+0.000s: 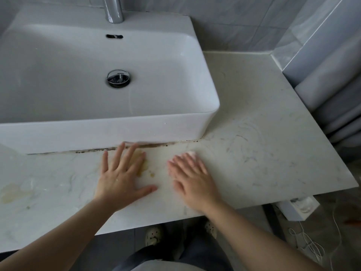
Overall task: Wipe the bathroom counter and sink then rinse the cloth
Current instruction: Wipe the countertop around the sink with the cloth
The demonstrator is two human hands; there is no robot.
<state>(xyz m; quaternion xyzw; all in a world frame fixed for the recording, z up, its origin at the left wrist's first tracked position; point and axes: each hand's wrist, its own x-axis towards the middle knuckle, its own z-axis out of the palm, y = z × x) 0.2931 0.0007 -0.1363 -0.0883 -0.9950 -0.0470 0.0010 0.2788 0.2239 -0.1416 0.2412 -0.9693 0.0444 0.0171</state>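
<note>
A white rectangular sink (197, 122) sits on a pale marble counter (263, 133). My left hand (123, 175) lies flat on the counter in front of the sink, fingers spread, beside a yellowish stain (145, 169). My right hand (192, 180) presses flat on a small white cloth (192, 153), of which only a corner shows past my fingertips. The hand is blurred. Wet streaks mark the counter to the right of the sink. Dark grime (156, 145) lines the seam under the sink's front.
A chrome tap (114, 9) rises behind the basin, whose drain (118, 78) is open. Another yellowish patch (11, 192) lies at the counter's left. A grey tiled wall stands behind. Below the counter's right edge are a white box (300, 209) and loose white cable.
</note>
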